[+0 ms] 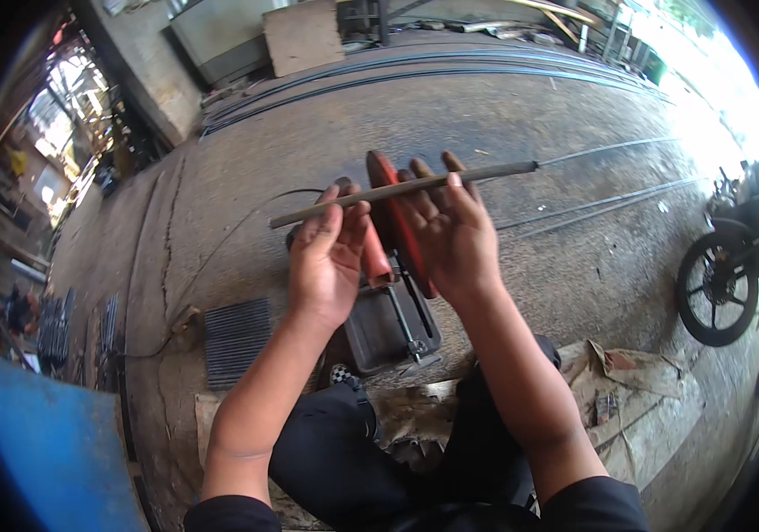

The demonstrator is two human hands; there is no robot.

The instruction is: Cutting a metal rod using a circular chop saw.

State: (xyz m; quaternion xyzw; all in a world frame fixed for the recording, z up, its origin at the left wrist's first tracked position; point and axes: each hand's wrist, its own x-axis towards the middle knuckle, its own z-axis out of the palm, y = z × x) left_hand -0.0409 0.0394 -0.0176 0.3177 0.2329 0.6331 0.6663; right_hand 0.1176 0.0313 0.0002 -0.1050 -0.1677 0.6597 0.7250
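A dark, straight metal rod (383, 194) is raised in front of me, its right end higher than its left. My left hand (330, 266) is closed on it near the left end, thumb on the near side. My right hand (457, 244) holds it right of the middle, fingers behind and thumb in front. Beneath the rod and partly hidden by my hands stands a red cut-off saw (375, 255) with a dark tray-like base (366, 341) and a clamp screw (403, 321). The rod appears to be above the saw, apart from it.
Short dark rods (237, 341) lie side by side left of the saw. A cable curves over the concrete floor (246, 191). Long rods (450, 66) lie across the back. At right stands a motorcycle (721, 288); crumpled sacking (637, 381) lies nearer. A blue panel (42, 434) borders the left.
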